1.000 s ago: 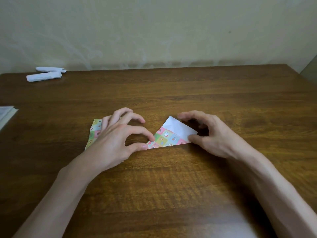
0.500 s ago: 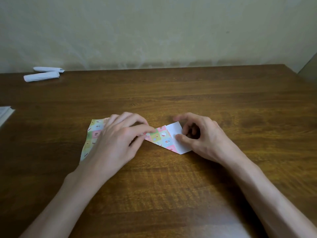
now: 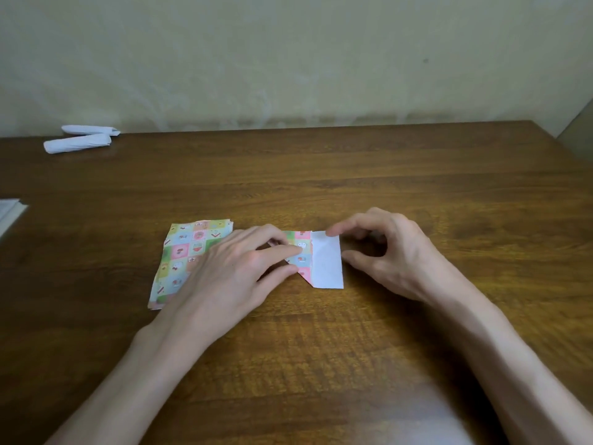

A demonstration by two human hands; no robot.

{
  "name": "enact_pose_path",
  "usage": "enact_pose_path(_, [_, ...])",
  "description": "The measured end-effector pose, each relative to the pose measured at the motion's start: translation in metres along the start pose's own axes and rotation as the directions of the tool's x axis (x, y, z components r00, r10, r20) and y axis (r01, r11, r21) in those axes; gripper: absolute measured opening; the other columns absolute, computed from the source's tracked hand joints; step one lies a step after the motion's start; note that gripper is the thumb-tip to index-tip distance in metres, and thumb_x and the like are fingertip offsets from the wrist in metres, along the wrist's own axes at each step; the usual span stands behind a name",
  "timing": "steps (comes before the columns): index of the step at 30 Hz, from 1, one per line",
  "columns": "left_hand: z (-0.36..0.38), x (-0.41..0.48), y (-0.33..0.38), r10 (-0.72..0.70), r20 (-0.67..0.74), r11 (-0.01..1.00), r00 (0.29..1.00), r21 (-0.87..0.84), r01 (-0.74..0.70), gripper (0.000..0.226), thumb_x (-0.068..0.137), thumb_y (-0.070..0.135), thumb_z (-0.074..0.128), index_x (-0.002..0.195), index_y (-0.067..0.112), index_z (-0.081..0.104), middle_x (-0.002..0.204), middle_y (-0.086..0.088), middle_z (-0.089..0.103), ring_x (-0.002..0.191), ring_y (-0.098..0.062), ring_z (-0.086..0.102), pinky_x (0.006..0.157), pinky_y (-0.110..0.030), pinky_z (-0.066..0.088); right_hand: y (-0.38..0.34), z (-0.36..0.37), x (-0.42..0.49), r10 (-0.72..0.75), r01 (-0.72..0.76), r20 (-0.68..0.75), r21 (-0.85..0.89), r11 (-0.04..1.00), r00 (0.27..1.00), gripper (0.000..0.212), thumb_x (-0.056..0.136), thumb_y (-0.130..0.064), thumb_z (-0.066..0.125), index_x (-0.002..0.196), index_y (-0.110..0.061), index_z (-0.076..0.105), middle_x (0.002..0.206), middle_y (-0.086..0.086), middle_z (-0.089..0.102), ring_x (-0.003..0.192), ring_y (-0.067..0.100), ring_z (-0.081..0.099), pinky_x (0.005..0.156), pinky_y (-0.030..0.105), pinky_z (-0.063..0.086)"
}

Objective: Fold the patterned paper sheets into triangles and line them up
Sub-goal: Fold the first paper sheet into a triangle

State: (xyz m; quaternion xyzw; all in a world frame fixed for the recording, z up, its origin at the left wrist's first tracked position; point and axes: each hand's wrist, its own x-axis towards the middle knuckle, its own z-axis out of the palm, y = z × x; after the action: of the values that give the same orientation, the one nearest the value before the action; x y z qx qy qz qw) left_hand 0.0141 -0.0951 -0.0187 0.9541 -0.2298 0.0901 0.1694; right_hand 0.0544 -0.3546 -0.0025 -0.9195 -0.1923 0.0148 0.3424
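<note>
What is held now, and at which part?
The left hand presses the folded sheet flat; the right hand touches the white flap at its right edge. A grip cannot be told.

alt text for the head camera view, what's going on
A person's left hand presses a partly folded patterned sheet on a wooden table while the right hand touches its white flap. A stack of patterned sheets lies partly under the left hand; two white paper rolls sit far left.
</note>
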Motion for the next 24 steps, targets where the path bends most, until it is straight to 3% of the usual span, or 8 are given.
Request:
enact_pose_path(4, [-0.001, -0.001, -0.005, -0.04, 0.014, 0.999, 0.999, 0.009, 0.04, 0.04, 0.102, 0.045, 0.042, 0.133, 0.037, 0.066, 0.131, 0.02, 0.053, 0.121, -0.005, 0.055, 0.095, -0.03, 0.051, -0.002, 0.002, 0.0, -0.088, 0.089, -0.016, 0.015, 0.996, 0.996, 0.026, 0.085, -0.029, 0.084, 0.103, -0.045, 0.076, 0.106, -0.018, 0.063, 0.104, 0.001, 0.062, 0.092, 0.027, 0.052])
enact_pose_path(7, [-0.002, -0.002, -0.008, -0.052, 0.017, 0.999, 0.998, 0.008, 0.052, 0.042, 0.103, 0.046, 0.039, 0.135, 0.037, 0.064, 0.133, 0.021, 0.05, 0.127, -0.005, 0.05, 0.101, -0.031, 0.049, -0.005, 0.004, 0.0, -0.169, 0.169, 0.003, 0.006, 0.986, 0.986, 0.019, 0.084, -0.037, 0.083, 0.099, -0.045, 0.077, 0.109, -0.02, 0.062, 0.112, 0.003, 0.06, 0.096, 0.032, 0.052])
enact_pose_path(13, [-0.003, -0.001, -0.007, -0.1, 0.035, 0.994, 0.994, -0.031, 0.101, 0.047, 0.099, 0.058, 0.036, 0.133, 0.04, 0.063, 0.133, 0.025, 0.048, 0.131, -0.006, 0.047, 0.106, -0.038, 0.048, -0.006, 0.009, -0.001, -0.255, 0.257, 0.039, -0.034, 0.966, 0.966, 0.019, 0.08, -0.046, 0.082, 0.098, -0.048, 0.078, 0.113, -0.02, 0.056, 0.112, 0.008, 0.053, 0.094, 0.021, 0.044])
enact_pose_path(19, [-0.002, 0.0, -0.005, -0.123, 0.034, 0.992, 0.992, -0.036, 0.124, 0.044, 0.094, 0.06, 0.048, 0.131, 0.041, 0.062, 0.131, 0.025, 0.047, 0.13, -0.007, 0.047, 0.106, -0.043, 0.05, -0.011, 0.014, -0.001, -0.301, 0.304, 0.042, -0.084, 0.949, 0.953, 0.02, 0.079, -0.058, 0.073, 0.094, -0.047, 0.08, 0.112, -0.016, 0.044, 0.112, 0.011, 0.039, 0.098, 0.034, 0.042])
enact_pose_path(24, [0.002, 0.0, -0.008, -0.187, 0.061, 0.978, 0.98, -0.079, 0.192, 0.042, 0.091, 0.063, 0.051, 0.13, 0.049, 0.055, 0.131, 0.032, 0.041, 0.143, -0.018, 0.043, 0.111, -0.055, 0.044, -0.007, 0.013, -0.001, -0.289, 0.3, 0.126, -0.074, 0.951, 0.949, 0.024, 0.084, -0.059, 0.067, 0.098, -0.044, 0.08, 0.12, -0.025, 0.054, 0.125, 0.006, 0.041, 0.104, 0.033, 0.032])
